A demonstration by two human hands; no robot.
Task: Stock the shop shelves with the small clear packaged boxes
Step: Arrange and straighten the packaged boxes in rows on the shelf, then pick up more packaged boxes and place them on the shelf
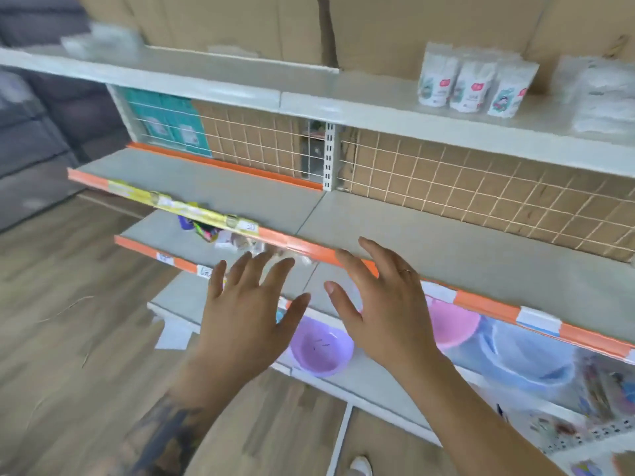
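My left hand [248,305] and my right hand [381,304] hang side by side in front of the shop shelves, fingers spread and straight, holding nothing. They hover just before the orange front edge of the bare grey middle shelf [429,242]. A blurred clear package [103,41] lies at the far left of the top shelf [240,77]. Small packaged items [237,240] sit on the lower shelf, partly hidden behind the price strip. The whole frame is motion-blurred.
White pouches [474,85] and clear wrapped packs [601,97] stand on the top shelf at right. Purple [321,348], pink [453,324] and blue bowls [529,355] fill the bottom shelf. A wire grid with cardboard backs the shelves. Wooden floor lies to the left.
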